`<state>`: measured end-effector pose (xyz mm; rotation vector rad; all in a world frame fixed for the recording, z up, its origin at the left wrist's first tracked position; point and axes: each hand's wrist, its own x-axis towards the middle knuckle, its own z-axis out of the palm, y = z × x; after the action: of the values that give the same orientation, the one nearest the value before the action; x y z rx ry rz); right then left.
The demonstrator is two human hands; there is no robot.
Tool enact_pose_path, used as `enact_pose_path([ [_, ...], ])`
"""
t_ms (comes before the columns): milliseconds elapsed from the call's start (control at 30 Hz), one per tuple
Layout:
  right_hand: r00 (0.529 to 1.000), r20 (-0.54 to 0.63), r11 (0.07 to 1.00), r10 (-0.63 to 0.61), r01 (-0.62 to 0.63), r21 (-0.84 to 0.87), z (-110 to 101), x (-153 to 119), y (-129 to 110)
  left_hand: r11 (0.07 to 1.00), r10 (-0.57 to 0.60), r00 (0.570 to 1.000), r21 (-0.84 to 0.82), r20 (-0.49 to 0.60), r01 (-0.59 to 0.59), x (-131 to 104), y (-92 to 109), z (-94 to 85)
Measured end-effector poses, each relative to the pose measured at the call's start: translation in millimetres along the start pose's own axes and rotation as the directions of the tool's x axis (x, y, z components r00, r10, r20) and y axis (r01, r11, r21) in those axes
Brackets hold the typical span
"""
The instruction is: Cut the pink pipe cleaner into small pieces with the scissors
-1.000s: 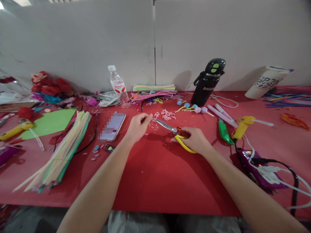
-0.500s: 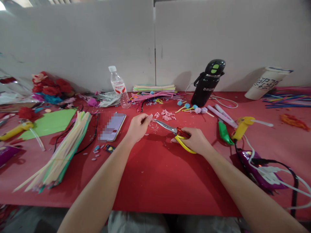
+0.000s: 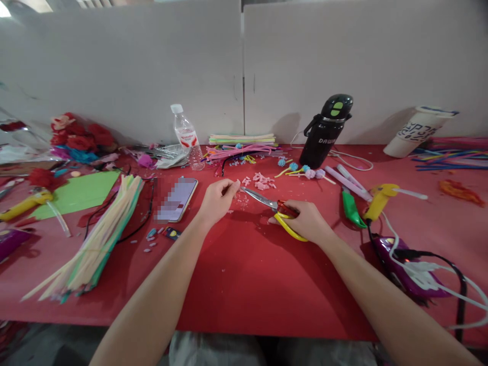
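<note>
My right hand [image 3: 305,219] grips a pair of scissors [image 3: 263,199] with red and yellow handles, the blades pointing left. Their tips come up close to my left hand [image 3: 220,197], whose thumb and forefinger are pinched on a small piece of pink pipe cleaner [image 3: 238,184]. Most of that piece is covered by the fingertips. Just beyond the blades lies a little heap of cut pink pieces [image 3: 262,181], with fine pink bits scattered on the red tabletop [image 3: 244,284] below it.
Left of my arm are a phone [image 3: 177,200] and a bundle of pale pipe cleaners [image 3: 102,239]. A clear bottle [image 3: 187,137] and a black flask [image 3: 327,131] stand behind. To the right are a yellow glue gun [image 3: 381,201], a purple power strip [image 3: 414,272] with cables, and a cup [image 3: 417,131].
</note>
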<state>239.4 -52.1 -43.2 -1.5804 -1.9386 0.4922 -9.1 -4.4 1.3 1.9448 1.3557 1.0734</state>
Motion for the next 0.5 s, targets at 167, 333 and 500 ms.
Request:
enact_pose_path([
  [167, 1.000, 0.005, 1.000, 0.003, -0.003, -0.004, -0.1, 0.5, 0.3, 1.000, -0.015, 1.000, -0.005, 0.000, 0.015, -0.5, 0.7, 0.9],
  [333, 1.000, 0.003, 1.000, 0.020, -0.020, 0.025, -0.8, 0.6, -1.3, 1.000, -0.021, 1.000, -0.011, -0.001, 0.021, 0.3, -0.3, 2.2],
  [500, 0.999, -0.015, 0.999, 0.040, -0.039, 0.028, -0.8, 1.0, -2.5, 0.999, -0.031, 1.000, -0.036, -0.003, 0.030, 1.3, -1.9, 2.4],
])
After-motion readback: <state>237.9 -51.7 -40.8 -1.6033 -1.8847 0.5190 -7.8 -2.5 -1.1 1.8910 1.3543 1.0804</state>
